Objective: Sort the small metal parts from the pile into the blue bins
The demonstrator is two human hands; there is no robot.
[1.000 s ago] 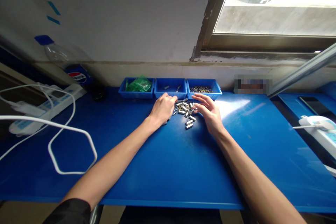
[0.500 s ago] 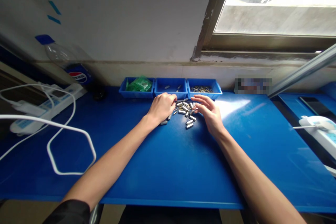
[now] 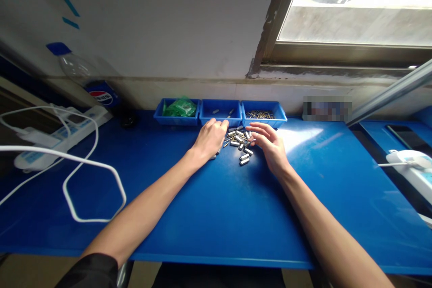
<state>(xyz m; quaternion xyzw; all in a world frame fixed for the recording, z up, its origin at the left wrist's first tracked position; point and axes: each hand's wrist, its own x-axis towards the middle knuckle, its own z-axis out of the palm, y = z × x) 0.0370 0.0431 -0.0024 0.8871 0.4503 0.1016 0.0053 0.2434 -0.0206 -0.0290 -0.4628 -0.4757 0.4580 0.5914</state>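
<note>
Left hand (image 3: pixel 209 139): shifted slightly; curled, I can't tell its grip.
Right hand (image 3: pixel 272 146): fingers parted, grip unclear.
Metal spacers (image 3: pixel 235 144): between both, near side of middle bin (image 3: pixel 203 121).
Spacer-picking: apparent step; wants fingertip pinching.

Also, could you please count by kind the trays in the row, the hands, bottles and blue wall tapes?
Blue trays: 3
Left hand and right hand: 2
Bottle: 1
Blue tapes: 2
Total: 8
The piled metal pieces overlap too much to count.
</note>
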